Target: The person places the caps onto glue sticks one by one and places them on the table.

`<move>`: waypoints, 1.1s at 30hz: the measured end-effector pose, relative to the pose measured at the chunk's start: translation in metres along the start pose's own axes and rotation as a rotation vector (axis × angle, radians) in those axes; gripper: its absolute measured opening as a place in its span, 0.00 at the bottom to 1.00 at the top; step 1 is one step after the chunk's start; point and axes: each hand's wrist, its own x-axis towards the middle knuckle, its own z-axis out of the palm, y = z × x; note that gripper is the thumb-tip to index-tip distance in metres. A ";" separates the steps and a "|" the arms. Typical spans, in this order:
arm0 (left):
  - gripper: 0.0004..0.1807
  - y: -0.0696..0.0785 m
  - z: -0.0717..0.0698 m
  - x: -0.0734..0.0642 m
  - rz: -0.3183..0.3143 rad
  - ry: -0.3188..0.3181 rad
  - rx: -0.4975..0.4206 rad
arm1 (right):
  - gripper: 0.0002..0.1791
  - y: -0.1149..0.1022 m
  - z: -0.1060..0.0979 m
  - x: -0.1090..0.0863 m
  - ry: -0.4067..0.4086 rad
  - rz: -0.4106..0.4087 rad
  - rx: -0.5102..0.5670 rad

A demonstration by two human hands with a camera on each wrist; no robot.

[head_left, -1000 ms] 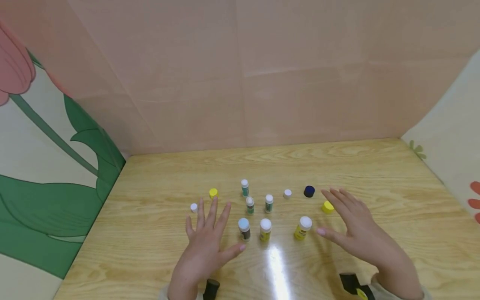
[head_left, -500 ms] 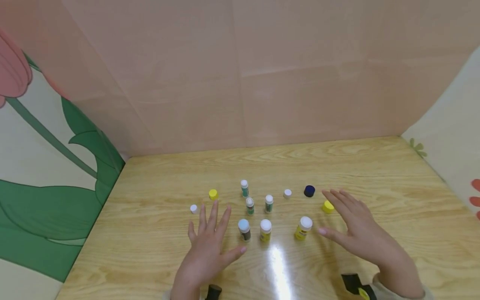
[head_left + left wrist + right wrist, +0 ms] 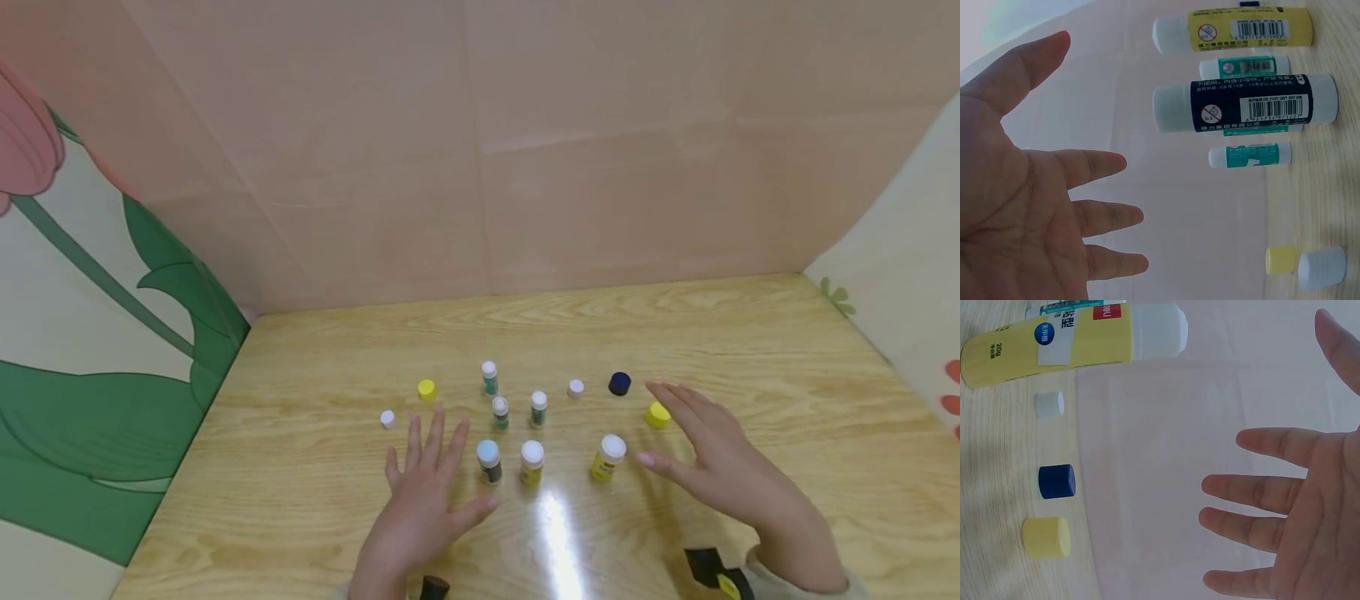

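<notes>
**Both hands unladen above upright glue sticks and separate caps**

Nothing is gripped by the left hand (image 3: 426,504) or the right hand (image 3: 716,467); both are held above the surface (image 3: 285,500), fingers extended and apart, thumbs set wide. The left hand is placed nearest the navy-labelled glue stick (image 3: 490,464); the right hand is placed beside the outer yellow glue stick (image 3: 607,458) and partly over the right yellow cap (image 3: 657,415). No contact is shown in the wrist views.

The inner yellow glue stick (image 3: 532,464) is stood just beside the navy-labelled one. Three slimmer green-labelled glue sticks (image 3: 538,409) are set closer to the far edge. Toward the left edge are found the left yellow cap (image 3: 427,390) and a white cap (image 3: 387,419); toward the far right corner, a second white cap (image 3: 575,389) and the navy cap (image 3: 619,383).

The tubes are judged light, stiff and smooth, easily tipped if brushed high; a hold round the label at mid-height is advised. Caps are best pinched by their sides.

The widest gap is noted between the two yellow sticks. Both side edges are well apart from the group; the near edge is not shown.
</notes>
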 end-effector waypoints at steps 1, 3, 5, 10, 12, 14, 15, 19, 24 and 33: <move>0.48 0.000 0.000 0.000 -0.001 -0.004 -0.003 | 0.41 0.000 0.000 0.000 -0.002 0.004 0.002; 0.48 0.000 0.001 0.000 -0.001 -0.010 -0.009 | 0.41 0.001 0.000 0.000 -0.009 0.014 0.009; 0.48 0.000 0.002 0.000 -0.001 -0.011 -0.014 | 0.41 0.001 0.001 0.001 -0.014 0.023 0.016; 0.48 -0.001 0.003 0.000 0.003 -0.003 -0.020 | 0.41 0.001 0.001 0.001 -0.008 0.022 0.017; 0.48 -0.001 0.004 0.000 0.003 -0.002 -0.021 | 0.41 0.002 0.001 0.001 -0.002 0.018 0.012; 0.48 -0.002 0.004 0.000 0.004 -0.002 -0.022 | 0.41 0.003 0.001 0.001 0.001 0.013 0.008; 0.48 -0.002 0.005 0.000 0.005 -0.002 -0.021 | 0.41 0.003 0.002 0.001 0.003 0.012 0.006; 0.48 -0.003 0.006 0.000 0.013 0.001 -0.017 | 0.41 0.005 0.002 0.001 -0.004 0.010 0.004; 0.48 -0.003 0.007 0.000 0.019 -0.004 -0.025 | 0.40 0.008 0.002 0.002 -0.026 0.031 0.002; 0.47 -0.002 0.009 0.001 0.025 -0.012 -0.041 | 0.39 0.013 0.004 0.004 -0.021 0.033 0.003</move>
